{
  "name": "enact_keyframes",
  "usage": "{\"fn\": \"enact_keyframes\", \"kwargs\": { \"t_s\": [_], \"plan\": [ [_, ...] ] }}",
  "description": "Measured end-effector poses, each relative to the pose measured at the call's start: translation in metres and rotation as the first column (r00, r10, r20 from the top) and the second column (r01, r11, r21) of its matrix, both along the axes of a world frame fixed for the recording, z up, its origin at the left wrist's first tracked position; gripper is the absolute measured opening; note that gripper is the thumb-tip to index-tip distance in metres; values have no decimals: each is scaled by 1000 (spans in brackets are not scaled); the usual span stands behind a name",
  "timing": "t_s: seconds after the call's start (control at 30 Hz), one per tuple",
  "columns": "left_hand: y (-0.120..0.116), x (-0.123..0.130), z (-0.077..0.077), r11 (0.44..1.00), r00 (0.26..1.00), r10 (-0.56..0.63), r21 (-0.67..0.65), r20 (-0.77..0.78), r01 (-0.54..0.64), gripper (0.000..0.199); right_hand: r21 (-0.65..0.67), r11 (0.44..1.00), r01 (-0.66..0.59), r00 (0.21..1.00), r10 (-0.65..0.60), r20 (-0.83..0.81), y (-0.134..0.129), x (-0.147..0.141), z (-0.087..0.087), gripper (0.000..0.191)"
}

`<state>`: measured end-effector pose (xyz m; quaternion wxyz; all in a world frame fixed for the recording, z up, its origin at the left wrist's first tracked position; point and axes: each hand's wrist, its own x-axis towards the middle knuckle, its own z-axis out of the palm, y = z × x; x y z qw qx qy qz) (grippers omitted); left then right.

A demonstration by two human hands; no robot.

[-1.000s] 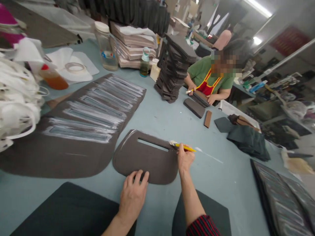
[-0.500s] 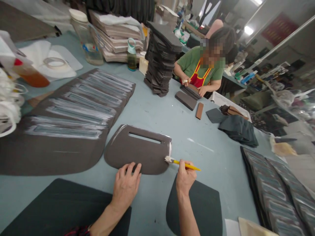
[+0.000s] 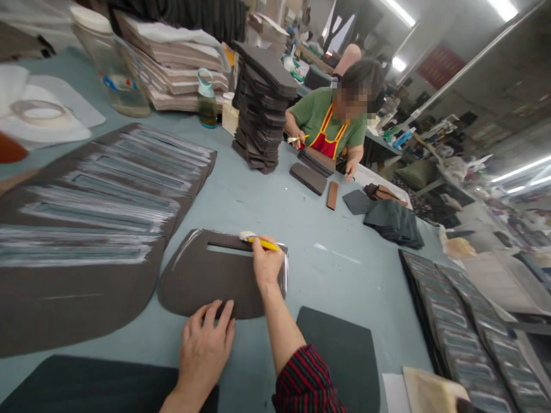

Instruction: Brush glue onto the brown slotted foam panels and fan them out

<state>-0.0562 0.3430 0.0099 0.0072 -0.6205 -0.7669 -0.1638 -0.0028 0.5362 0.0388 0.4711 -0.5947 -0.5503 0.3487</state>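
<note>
My right hand [image 3: 267,264] is closed around a yellow-handled brush [image 3: 263,243]. The whitish bristles touch the upper edge of a dark brown flat panel [image 3: 206,274], just above its long slot. White wet streaks run along the panel's top and right edges. My left hand [image 3: 207,338] lies with fingers spread, its fingertips on the panel's lower edge. To the left are several overlapping brown panels [image 3: 94,298] with white-streaked slots. Dark green-black sheets lie near me, one [image 3: 344,350] under my right forearm and another [image 3: 86,381] at the lower left.
Across the blue-grey table [image 3: 301,223], a co-worker in a green shirt [image 3: 314,109] handles dark strips. A tall stack of dark pieces [image 3: 262,109] stands at the back, beside a bottle [image 3: 207,100] and a large jar [image 3: 114,69]. Streaked panels [image 3: 456,321] are piled at the right.
My right hand has carried the brush from the panel's right edge up and left to its top edge. White streaks at the right edge reach lower. My left hand stays at the lower edge.
</note>
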Motion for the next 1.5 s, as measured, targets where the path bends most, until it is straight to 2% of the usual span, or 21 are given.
{"fn": "enact_keyframes", "kwargs": {
  "t_s": [0.1, 0.2, 0.27, 0.3, 0.37, 0.43, 0.47, 0.53, 0.6, 0.67, 0.77, 0.87, 1.0, 1.17, 1.27, 1.37, 1.43, 1.5],
  "plan": [
    [-1, 2, -2, 1000, 1000, -2, 4, 18, 2, 36, -65, 952, 300, 949, -292, 118, -5, 83, 10, 30],
    [-3, 4, -2, 1000, 998, 17, -3, 56, -16, 37, -79, 917, 390, 882, -347, 318, -32, 140, 18, 26],
    [-1, 0, 0, 1000, 991, 10, -24, 134, -7, 35, -43, 914, 404, 840, -352, 413, -57, 152, 23, 25],
    [2, -6, 2, 999, 980, 1, -41, 200, 8, 33, -36, 917, 398, 840, -349, 415, -69, 148, 26, 26],
    [12, -25, 12, 997, 930, 6, -76, 366, 24, 30, -61, 947, 314, 902, -277, 331, -90, 126, 32, 26],
    [29, -55, 26, 996, 850, 65, -90, 523, -20, 30, -100, 991, 86, 978, -65, 196, -105, 89, 38, 26],
    [39, -72, 33, 995, 809, 96, -79, 580, -61, 32, -108, 992, -62, 988, 76, 133, -111, 67, 40, 25],
    [62, -105, 47, 995, 700, 96, -77, 708, -58, 36, -86, 943, -322, 944, 326, 40, -118, 23, 40, 19],
    [82, -133, 55, 997, 609, 42, -72, 792, 25, 41, 2, 889, -457, 889, 457, -19, -121, -16, 33, 14],
    [97, -152, 52, 986, 595, 31, -123, 803, 114, 44, 121, 859, -498, 862, 505, -37, -125, -43, 21, 14],
    [105, -164, 37, 950, 686, 19, -226, 728, 214, 42, 193, 822, -535, 841, 541, 24, -139, -56, 4, 13],
    [102, -165, 21, 938, 739, -66, -211, 671, 276, 39, 192, 812, -552, 833, 546, 87, -158, -38, -1, 10],
    [98, -162, 11, 938, 775, -86, -210, 626, 274, 40, 181, 864, -470, 881, 446, 159, -167, 25, 3, 10],
    [99, -161, 12, 943, 836, -67, -239, 545, 231, 40, 99, 961, -258, 922, 215, 322, -159, 136, 7, 11],
    [99, -151, 18, 955, 877, -68, -224, 476, 196, 42, 38, 996, -75, 934, 57, 352, -153, 179, 15, 15],
    [91, -120, 29, 975, 917, -30, -192, 399, 115, 40, 19, 997, 81, 959, -83, 272, -136, 176, 25, 20],
    [81, -87, 35, 985, 944, 4, -163, 331, 53, 34, 44, 992, 117, 973, -123, 196, -118, 149, 28, 23],
    [68, -51, 37, 988, 965, -37, -132, 261, 74, 29, 68, 994, 85, 989, -93, 117, -97, 106, 29, 24]
  ]
}}
